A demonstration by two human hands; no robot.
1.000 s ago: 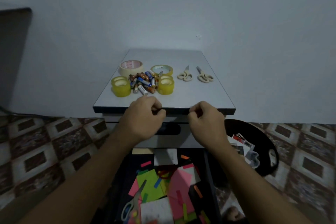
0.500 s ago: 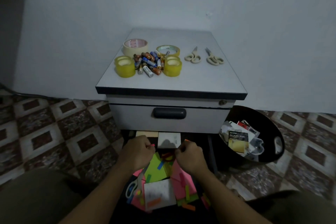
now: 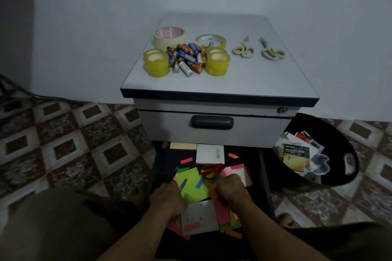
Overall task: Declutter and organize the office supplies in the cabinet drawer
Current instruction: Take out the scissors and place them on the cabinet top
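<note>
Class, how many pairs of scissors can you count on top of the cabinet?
2. Both lie on the cabinet top, right side: the left scissors and the right scissors, side by side, apart. The open drawer may hide more under its clutter.

Home rm w/ patterned tile floor (image 3: 70, 150), office drawer cabinet (image 3: 220, 129), bin (image 3: 347, 146)

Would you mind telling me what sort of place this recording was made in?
Probably a room in a home or small office: a low drawer cabinet stands against a plain wall on patterned floor tiles, with a black waste bin of packaging beside it.
</note>
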